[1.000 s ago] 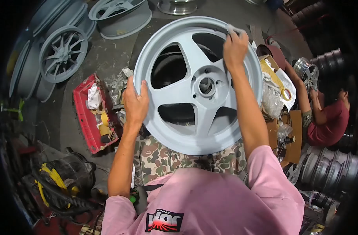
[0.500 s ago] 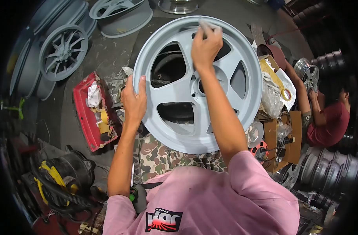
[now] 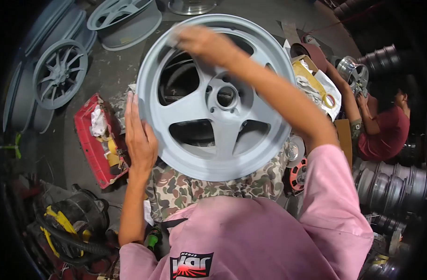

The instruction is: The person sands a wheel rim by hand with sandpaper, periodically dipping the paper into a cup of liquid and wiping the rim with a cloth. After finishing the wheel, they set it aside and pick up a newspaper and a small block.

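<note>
A grey five-spoke wheel rim [image 3: 225,140] lies face up over camouflage-patterned fabric [image 3: 194,191] at my lap. At its left edge my left hand [image 3: 141,140] rests against the outer lip, fingers extended and holding nothing. My right hand [image 3: 201,44] is at the rim's upper left, blurred, with its fingers bent around a small greyish thing too smeared to identify.
A red tray [image 3: 89,147] with tape and crumpled paper sits at left, above a black vacuum-like machine [image 3: 82,210]. More grey wheels [image 3: 61,73] stand upper left. At right are a box [image 3: 344,137], a co-worker [image 3: 388,130] and stacked rims [image 3: 391,186].
My right hand has swept left along the rim's upper edge. The wheel appears turned and shifted left in view. My left hand has straightened its fingers beside the lip.
</note>
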### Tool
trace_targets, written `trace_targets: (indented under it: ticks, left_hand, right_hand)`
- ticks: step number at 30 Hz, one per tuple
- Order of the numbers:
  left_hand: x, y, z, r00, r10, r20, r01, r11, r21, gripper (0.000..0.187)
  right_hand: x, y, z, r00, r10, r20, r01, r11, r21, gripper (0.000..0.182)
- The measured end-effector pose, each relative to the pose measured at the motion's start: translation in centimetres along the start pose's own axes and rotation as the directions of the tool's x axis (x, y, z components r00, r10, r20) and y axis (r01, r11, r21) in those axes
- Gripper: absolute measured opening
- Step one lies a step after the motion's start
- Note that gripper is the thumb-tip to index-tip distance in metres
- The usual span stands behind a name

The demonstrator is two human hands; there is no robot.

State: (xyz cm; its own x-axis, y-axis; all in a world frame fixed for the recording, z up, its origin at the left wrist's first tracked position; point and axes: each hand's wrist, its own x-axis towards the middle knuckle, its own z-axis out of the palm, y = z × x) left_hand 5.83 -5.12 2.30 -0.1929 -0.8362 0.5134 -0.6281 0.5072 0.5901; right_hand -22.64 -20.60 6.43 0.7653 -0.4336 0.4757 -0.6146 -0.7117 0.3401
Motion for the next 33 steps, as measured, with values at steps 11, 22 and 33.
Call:
trace_targets:
  ticks: [11, 22, 33]
  left_hand:
    - [-5.6, -0.2, -2.0, 0.728, 0.478, 0.492, -0.500, 0.861, -0.096, 0.033]
    - [-9.7, 4.0, 0.1, 0.583, 0.474, 0.659, -0.326, 0.880, -0.345, 0.047]
    - [-8.1, 4.4, 1.9, 0.484, 0.264, 0.834, -0.579, 0.812, 0.078, 0.080]
  right_hand:
    - [-26.2, -4.4, -14.7, 0.439, 0.140, 0.887, 0.039, 0.984, -0.174, 0.017]
    - [-21.0, -9.6, -17.9, 0.579, 0.563, 0.590, -0.769, 0.617, 0.166, 0.024]
    - [-12.8, -28.3, -13.3, 0.501, 0.393, 0.771, -0.850, 0.390, 0.354, 0.038]
